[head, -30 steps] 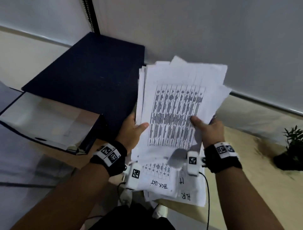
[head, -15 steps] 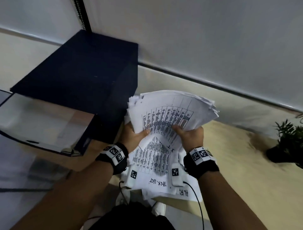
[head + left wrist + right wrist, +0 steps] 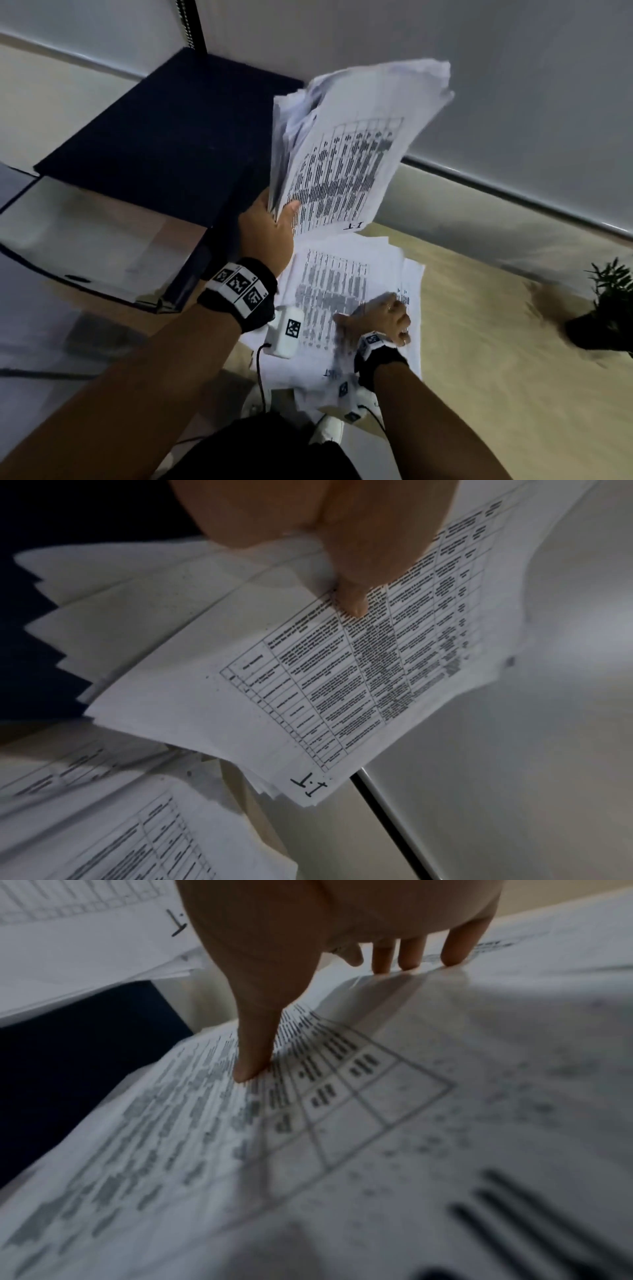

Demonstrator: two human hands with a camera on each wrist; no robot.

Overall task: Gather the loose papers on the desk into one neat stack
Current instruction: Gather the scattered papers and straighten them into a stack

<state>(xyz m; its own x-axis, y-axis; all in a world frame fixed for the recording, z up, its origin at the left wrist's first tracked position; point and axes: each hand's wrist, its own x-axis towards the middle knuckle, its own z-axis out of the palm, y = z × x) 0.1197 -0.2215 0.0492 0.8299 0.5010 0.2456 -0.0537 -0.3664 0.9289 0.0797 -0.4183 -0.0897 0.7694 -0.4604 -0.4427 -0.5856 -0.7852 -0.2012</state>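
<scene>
Left hand grips a raised sheaf of printed papers; right hand presses fingertips on sheets lying on the desk.

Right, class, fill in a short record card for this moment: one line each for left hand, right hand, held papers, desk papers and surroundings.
left hand: left hand holds the raised bundle by its lower edge, thumb on top
right hand: right hand presses its fingers on the desk papers
held papers: raised bundle, edges fanned and uneven, off the desk
desk papers: desk papers spread loosely on the wooden desk
surroundings: dark box at left, small plant at right
</scene>
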